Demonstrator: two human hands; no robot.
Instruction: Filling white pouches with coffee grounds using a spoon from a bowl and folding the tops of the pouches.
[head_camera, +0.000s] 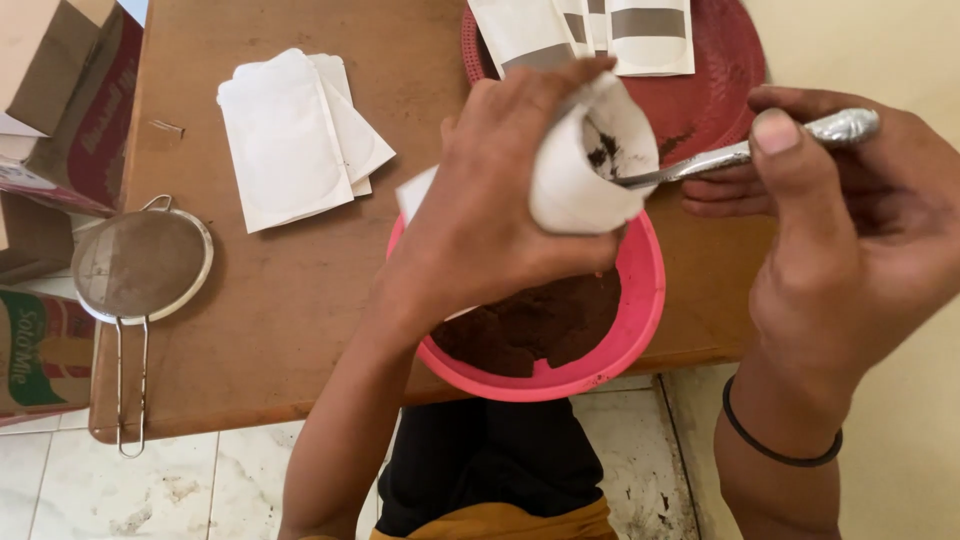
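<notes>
**Pouch held open over the pink bowl, spoon tip inside it**

Your left hand is wrapped around a small white pouch, the fingers curled over its top edge and the thumb pressing from below, so the pouch is clamped and squeezed into an open mouth that faces your right side. Dark powder clings to the inside of the mouth. The pouch sits above the far rim of the pink bowl, not touching it as far as you can tell.

Your right hand pinches the handle of a metal spoon: the thumb lies on top of the handle, the other fingers are tucked beneath it, closed on it. The spoon runs almost level from that grip towards your left, and its tip is inside the pouch mouth, hidden by the white rim. A dark band circles your right wrist.

The bowl stands at the near edge of the wooden tabletop, overhanging it slightly, and holds a heap of dark brown powder.

Beyond your hands, a red plate carries several pouches with grey strips. To your left on the tabletop lies a loose stack of flat white pouches, and nearer the left edge a round mesh strainer with its wire handle pointing towards you. Cardboard boxes stand beside the table.
</notes>
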